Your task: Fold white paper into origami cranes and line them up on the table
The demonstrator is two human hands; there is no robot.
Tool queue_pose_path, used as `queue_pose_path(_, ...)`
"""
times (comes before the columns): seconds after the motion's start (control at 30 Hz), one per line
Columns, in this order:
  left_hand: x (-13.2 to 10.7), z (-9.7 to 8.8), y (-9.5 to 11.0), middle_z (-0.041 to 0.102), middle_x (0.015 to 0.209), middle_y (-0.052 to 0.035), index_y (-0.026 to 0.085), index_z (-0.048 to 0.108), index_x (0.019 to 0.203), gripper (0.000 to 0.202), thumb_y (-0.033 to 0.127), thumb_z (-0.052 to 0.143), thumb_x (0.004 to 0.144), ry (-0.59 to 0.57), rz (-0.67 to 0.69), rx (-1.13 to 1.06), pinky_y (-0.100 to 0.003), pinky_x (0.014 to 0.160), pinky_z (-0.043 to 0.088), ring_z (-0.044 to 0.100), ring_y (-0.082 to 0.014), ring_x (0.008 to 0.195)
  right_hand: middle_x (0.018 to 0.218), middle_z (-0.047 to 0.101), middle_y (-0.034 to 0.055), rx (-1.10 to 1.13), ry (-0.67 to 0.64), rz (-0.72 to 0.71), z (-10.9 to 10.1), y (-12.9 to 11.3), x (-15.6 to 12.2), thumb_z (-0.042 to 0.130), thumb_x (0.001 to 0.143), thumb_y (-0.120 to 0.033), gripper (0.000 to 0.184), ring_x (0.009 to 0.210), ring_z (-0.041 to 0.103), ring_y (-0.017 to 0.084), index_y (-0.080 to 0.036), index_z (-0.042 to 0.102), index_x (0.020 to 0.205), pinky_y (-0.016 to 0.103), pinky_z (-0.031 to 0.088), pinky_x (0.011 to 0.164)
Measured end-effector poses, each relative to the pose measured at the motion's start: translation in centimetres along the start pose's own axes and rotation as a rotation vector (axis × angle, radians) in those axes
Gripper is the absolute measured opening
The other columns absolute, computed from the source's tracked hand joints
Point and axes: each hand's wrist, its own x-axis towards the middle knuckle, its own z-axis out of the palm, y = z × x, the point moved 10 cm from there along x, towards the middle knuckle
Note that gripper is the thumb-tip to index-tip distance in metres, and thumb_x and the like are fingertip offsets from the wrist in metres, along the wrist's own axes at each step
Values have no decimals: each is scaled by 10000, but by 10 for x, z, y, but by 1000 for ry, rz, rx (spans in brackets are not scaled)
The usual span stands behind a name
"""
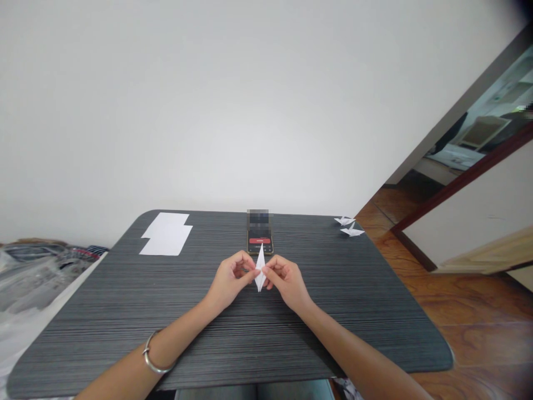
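Reaches forward with both bare forearms, angled inward to meet at the middle. Holds left hand and right hand close together, fingers curled, thumb and forefinger of each pinched on a folded paper. Wears a bangle on the left wrist.

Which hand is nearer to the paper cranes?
Right. The paper cranes lie ahead and right of the right hand; the left hand, also holding the folded paper, is farther left.

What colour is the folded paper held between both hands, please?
The folded paper is white; the head view shows it best.
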Motion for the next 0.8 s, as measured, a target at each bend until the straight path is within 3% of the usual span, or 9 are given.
queue_pose_path(0.13,0,-7,6,556,679,-6,131,599,659,123,240,644,697,44,73,133,-213,543,435,523,-107,605,565,583,-27,59,18,-9,-2,0,0,650,702,-359,221,484,557,97,-170,535,691,195,452,433)
queue_pose_path(0.37,0,-2,-2,637,641,-23,124,645,713,157,280,627,722,-3,-37,-43,-239,568,475,580,-127,577,643,626,7,96,-11,-29,0,-4,0,602,756,-331,164,580,601,123,-169,585,745,218,482,484)
queue_pose_path(0.63,0,2,-8,623,653,-9,121,575,760,218,251,708,645,-13,-64,-141,-220,571,457,576,-111,599,601,566,-25,81,-16,-14,2,-5,-1,637,715,-303,161,514,551,100,-178,543,755,206,446,447)
queue_pose_path(0.8,-1,10,-9,607,697,-17,120,555,811,220,265,667,690,-76,-55,-129,-232,590,456,575,-114,626,590,539,-44,92,-29,-18,4,-5,-1,632,719,-283,167,475,519,84,-184,517,790,205,438,449)
